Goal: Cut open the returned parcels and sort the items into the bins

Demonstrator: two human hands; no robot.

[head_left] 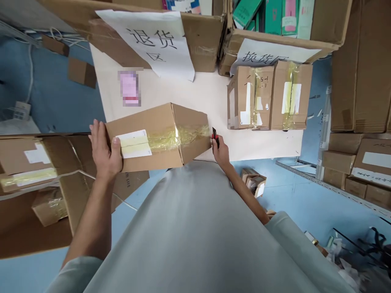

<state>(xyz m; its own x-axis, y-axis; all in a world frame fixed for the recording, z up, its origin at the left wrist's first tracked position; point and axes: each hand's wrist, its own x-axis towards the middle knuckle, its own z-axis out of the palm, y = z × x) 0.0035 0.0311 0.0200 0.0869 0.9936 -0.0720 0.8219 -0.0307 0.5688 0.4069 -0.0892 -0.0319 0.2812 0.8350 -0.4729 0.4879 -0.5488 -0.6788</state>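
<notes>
A taped cardboard box [159, 122] lies at the near edge of the white table, tilted toward me. Yellowish clear tape runs along it and over its right end, and a white label [134, 143] sits near its left end. My left hand [105, 152] presses against the box's left end, fingers stretched out along the side and thumb over the top edge. In my right hand [221, 151] is a red and black box cutter [215, 138], its tip up beside the box's right end. Whether the blade touches the cardboard, I cannot tell.
Two taped boxes [269, 97] stand side by side at the table's right. Behind are two large open cartons with paper signs [152, 40], one holding green packages [273, 16]. A blurred pink item [129, 87] lies at left. Stacked cartons [360, 162] fill the right side.
</notes>
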